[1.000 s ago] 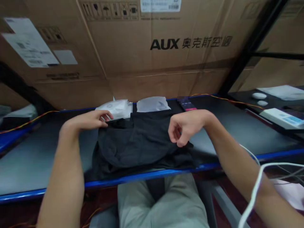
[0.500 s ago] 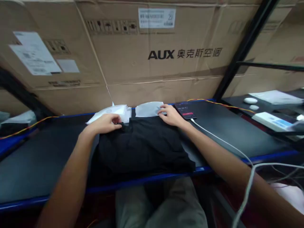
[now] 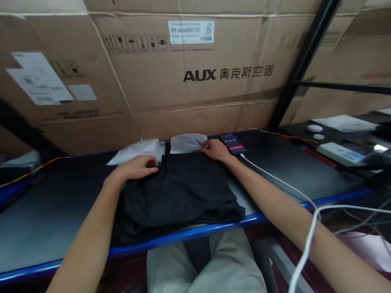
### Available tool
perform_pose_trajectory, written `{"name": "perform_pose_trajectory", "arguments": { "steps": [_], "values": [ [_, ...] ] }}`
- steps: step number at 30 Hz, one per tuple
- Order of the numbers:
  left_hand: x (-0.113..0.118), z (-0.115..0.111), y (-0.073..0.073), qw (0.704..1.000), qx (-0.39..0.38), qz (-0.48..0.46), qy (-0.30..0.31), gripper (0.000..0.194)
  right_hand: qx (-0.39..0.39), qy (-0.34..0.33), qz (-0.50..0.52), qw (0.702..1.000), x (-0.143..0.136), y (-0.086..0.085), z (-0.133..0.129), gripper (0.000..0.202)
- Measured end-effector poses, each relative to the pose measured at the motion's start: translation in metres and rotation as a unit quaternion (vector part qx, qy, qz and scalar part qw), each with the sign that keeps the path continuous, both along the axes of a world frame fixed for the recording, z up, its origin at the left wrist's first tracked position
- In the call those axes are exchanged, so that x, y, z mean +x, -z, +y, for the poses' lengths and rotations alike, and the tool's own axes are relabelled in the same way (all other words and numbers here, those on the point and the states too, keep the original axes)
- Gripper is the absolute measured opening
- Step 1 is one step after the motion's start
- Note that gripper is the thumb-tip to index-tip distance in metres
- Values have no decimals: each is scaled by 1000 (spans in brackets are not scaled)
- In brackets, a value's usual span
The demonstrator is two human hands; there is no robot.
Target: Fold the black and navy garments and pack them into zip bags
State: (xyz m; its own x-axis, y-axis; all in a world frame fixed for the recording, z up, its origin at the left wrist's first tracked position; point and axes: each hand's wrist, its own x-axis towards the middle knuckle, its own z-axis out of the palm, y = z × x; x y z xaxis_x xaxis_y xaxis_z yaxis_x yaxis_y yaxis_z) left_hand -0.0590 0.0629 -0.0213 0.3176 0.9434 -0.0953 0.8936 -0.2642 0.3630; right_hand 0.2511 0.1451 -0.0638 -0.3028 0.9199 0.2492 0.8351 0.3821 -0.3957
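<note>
Centrally, black cloth (image 3: 183,191) between left hand (image 3: 139,167) and right hand (image 3: 216,149), finger closure unclear

"Way through?"
"Outward of left hand (image 3: 139,167), low over flat black tabletop (image 3: 67,203)."
"Blocked?"
"Beyond left hand and right hand (image 3: 215,149), tall brown cardboard box (image 3: 198,101). Just outward of right hand, black rectangular phone (image 3: 233,144), thin white cable (image 3: 271,174)."

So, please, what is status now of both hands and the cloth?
Left hand at black cloth's far left; right hand at far right; grips unclear. Cloth wrinkled on table. White bags and phone beyond it.
</note>
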Motion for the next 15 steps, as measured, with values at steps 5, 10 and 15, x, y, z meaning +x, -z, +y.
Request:
{"name": "perform_pose_trajectory", "arguments": {
  "steps": [5,10,15],
  "values": [
    [1,1,2,999,31,-22,-3,32,60,94,165,980,4,2,13,22],
    [9,0,-2,987,145,-64,-22,33,28,65,509,858,12,-10,26,14],
    [18,1,-1,966,190,-166,-62,36,-180,-89,716,669,11,-29,12,4]
  ]
}}
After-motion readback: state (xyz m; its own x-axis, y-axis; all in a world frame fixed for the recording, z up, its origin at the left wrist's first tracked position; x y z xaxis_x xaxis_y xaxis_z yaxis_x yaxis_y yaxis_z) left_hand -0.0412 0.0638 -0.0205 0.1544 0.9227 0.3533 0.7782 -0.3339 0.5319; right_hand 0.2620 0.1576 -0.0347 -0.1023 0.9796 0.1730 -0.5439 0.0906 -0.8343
